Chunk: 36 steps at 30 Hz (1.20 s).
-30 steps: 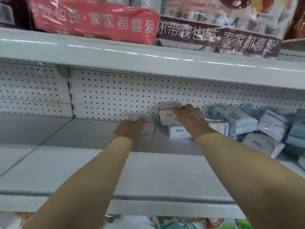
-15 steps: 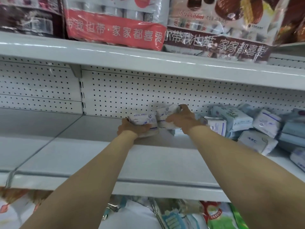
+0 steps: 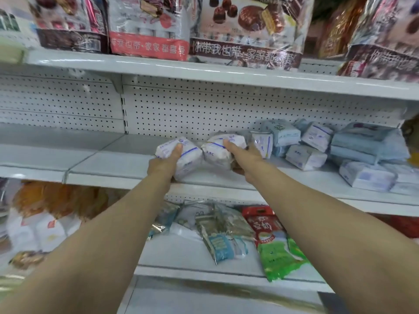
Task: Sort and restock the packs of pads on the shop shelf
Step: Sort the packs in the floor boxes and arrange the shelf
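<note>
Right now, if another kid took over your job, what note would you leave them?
Hands: the left hand grips the left pack; the right hand grips the right pack.
Where: both packs sit side by side at the middle shelf. A jumbled pile of packs lies to the right.
Done: two packs picked out.
Left: set them down neatly, then sort the pile.
</note>
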Available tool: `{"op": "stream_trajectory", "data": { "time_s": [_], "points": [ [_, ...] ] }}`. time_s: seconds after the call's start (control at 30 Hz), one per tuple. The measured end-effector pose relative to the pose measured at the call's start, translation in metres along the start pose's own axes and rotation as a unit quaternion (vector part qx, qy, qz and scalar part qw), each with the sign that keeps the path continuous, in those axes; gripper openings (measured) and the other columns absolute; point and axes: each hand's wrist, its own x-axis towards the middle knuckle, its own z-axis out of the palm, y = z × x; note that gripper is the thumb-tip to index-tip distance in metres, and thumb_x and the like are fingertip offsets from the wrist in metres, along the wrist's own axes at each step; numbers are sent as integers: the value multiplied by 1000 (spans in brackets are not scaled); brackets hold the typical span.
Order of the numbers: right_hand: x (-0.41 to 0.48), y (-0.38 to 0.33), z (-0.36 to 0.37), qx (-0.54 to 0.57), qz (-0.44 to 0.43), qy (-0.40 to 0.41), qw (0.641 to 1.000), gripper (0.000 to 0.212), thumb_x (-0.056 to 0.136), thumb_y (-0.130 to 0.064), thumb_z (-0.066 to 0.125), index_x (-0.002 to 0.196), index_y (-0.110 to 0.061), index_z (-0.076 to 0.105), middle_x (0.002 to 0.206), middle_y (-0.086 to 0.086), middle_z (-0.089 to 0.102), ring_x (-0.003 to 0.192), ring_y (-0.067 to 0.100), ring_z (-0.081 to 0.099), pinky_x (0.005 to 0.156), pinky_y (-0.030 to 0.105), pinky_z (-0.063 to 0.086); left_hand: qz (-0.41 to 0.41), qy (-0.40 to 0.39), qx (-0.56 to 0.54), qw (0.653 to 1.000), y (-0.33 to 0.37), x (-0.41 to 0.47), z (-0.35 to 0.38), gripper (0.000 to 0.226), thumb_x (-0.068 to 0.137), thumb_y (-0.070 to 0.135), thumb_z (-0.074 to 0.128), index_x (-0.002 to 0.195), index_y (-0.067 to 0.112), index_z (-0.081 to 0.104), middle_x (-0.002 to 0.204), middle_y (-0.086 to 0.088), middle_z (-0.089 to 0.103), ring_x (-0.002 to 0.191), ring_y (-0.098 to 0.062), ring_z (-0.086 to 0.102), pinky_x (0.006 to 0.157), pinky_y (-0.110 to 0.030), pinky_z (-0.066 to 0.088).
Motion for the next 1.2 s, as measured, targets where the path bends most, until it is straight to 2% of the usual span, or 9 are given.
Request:
{"op": "stream_trajectory", "data": {
  "time_s": [0.2,0.27,0.43,0.53,0.7,0.83,1.0,1.1,1.2],
  "points": [
    [-72,27,-56,-32,14,-10,999,73,76,-66,75,125,-14,55,118,7,66,90,21,65,70,34,58,-13,13,-13,1000,-24,-92,-9,78,77,78,61,112,10,47,104,-4,60,95,-27,57,84,-34,48],
    [-90,46,-74,-55,24,-15,998,74,82,-68,68,127,-10,55,119,8,64,87,20,61,68,31,52,-11,17,-24,1000,-41,-117,-12,69,82,74,59,111,13,45,110,-2,57,98,-27,57,86,-35,47],
    [-128,105,-98,-28,73,-67,995,92,64,-71,79,129,-10,57,121,6,68,104,28,67,90,38,55,-76,20,-60,995,-98,-166,-31,96,62,83,70,120,8,55,110,-4,62,99,-28,65,86,-39,56],
    [-144,144,-105,-13,104,-85,991,59,71,-42,88,115,-9,66,106,15,75,93,30,74,77,41,63,-120,4,-64,991,-141,-175,-41,119,32,80,82,126,11,61,115,-10,70,96,-30,70,84,-45,60],
    [-158,214,-112,8,166,-100,981,22,81,-14,83,95,-8,67,84,10,70,77,22,63,72,34,55,-198,-45,-87,975,-206,-183,-43,60,73,37,87,119,8,63,105,-11,73,94,-29,71,83,-47,59],
    [-161,282,-111,12,250,-92,964,43,76,-17,87,111,3,70,93,9,74,85,23,69,82,36,59,-265,-67,-73,959,-266,-186,-45,21,86,30,77,98,20,64,99,-6,71,90,-25,67,89,-44,56],
    [-169,392,-104,32,354,-74,932,72,48,-24,101,107,5,73,105,21,75,101,30,72,101,45,52,-364,-51,-66,928,-377,-178,-59,28,81,23,82,100,6,71,100,-17,75,75,-28,72,79,-44,59],
    [-180,462,-95,35,399,-46,915,49,67,-12,92,108,8,72,107,24,74,97,34,73,84,40,59,-417,-23,-46,908,-447,-173,-61,29,84,26,80,101,5,68,77,-11,74,61,-22,70,63,-34,60],
    [-187,531,-87,40,444,-7,895,30,82,-5,81,109,2,70,101,15,76,80,23,74,58,27,59,-453,7,-34,891,-530,-163,-64,61,69,37,91,117,7,67,104,-10,73,90,-25,70,88,-41,57]
  ]
}}
